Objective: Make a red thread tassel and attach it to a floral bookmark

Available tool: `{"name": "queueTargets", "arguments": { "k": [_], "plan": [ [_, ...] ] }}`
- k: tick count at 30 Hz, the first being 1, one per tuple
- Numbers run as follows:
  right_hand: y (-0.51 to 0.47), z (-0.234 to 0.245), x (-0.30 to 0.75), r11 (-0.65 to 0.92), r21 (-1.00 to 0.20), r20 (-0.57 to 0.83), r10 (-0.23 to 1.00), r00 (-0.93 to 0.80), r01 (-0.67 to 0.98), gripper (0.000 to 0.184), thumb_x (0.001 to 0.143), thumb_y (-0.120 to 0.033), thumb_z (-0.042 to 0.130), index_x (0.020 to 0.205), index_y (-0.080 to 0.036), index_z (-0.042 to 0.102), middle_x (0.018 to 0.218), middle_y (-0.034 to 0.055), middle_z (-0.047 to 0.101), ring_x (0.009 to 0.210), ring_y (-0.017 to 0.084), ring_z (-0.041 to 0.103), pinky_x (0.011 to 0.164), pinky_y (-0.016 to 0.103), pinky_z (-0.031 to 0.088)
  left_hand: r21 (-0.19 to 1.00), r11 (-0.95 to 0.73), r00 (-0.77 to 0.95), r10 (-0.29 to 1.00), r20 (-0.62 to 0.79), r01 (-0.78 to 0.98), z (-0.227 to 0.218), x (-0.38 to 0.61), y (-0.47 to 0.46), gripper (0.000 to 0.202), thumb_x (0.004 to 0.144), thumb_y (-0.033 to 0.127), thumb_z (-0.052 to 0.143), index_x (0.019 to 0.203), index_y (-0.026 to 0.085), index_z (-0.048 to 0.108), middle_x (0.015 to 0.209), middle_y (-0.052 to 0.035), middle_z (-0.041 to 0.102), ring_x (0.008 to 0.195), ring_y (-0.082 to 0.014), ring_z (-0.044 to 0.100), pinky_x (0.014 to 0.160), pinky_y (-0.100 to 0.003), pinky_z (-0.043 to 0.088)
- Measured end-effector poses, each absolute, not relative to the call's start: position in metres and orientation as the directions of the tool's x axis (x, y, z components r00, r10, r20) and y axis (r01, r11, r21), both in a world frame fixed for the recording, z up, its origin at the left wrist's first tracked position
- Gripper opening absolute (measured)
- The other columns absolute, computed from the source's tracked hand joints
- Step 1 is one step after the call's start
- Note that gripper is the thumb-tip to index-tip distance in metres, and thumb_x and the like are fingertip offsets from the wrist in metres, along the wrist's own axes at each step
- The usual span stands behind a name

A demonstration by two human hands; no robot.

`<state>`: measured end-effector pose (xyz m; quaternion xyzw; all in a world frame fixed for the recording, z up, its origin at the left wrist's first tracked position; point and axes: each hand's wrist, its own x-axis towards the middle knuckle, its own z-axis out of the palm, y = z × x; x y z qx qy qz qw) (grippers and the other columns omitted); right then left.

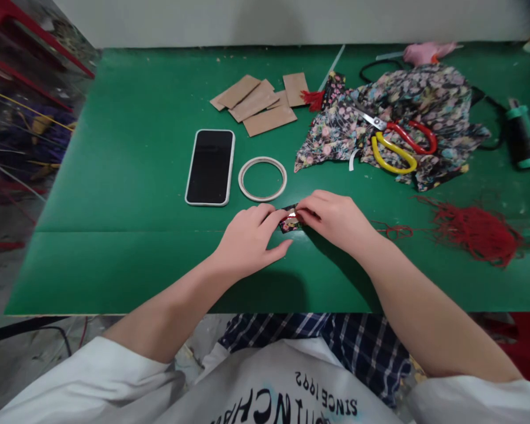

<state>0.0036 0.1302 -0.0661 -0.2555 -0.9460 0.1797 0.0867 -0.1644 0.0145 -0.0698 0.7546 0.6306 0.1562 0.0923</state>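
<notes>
A small piece covered in dark floral fabric (285, 226) lies flat on the green table, with a shiny light patch on its upper side. My left hand (250, 241) rests at its left end, the index finger pressing on it and the thumb spread away. At the right end, my right hand (330, 219) has its thumb and fingers pinched on the piece; the fingertips partly cover it. Just above the hands is a roll of white tape (284, 179). Red thread (397, 231) runs out to the right from beside my right wrist.
A phone (211, 168) lies left of the tape. Behind are several brown cardboard pieces (271, 119). Scissors (382, 124) with red and yellow handles rest on floral cloth (441, 94). A red thread bundle (479, 232) and a black-and-teal tool (522, 135) are at right.
</notes>
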Motion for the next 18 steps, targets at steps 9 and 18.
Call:
{"name": "queueTargets", "arguments": {
  "k": [9,18],
  "plan": [
    [0.149,-0.054,0.01,0.738,-0.566,0.033,0.464,-0.885,0.366,0.018,0.08,-0.01,0.045,0.095,-0.019,0.049,0.082,0.0026,0.056,0.074,0.014,0.052,0.062,0.022,0.036,0.261,-0.231,0.207,0.972,0.116,0.937,-0.071,-0.167,0.015,0.042,0.085,0.041,0.047,0.122,0.021,0.054,0.1,-0.0096,0.054,0.085,-0.0217,0.054,0.071,-0.034,0.043],
    [0.158,-0.051,0.003,0.837,-0.421,-0.1,0.341,-0.935,0.351,0.03,0.078,-0.008,0.042,0.105,-0.02,0.044,0.089,0.0054,0.056,0.071,0.015,0.05,0.057,0.023,0.031,0.238,-0.23,0.21,0.972,0.107,0.944,-0.072,-0.167,0.015,0.043,0.086,0.042,0.045,0.123,0.022,0.053,0.099,-0.0096,0.053,0.08,-0.0203,0.051,0.07,-0.033,0.041]
  ]
}}
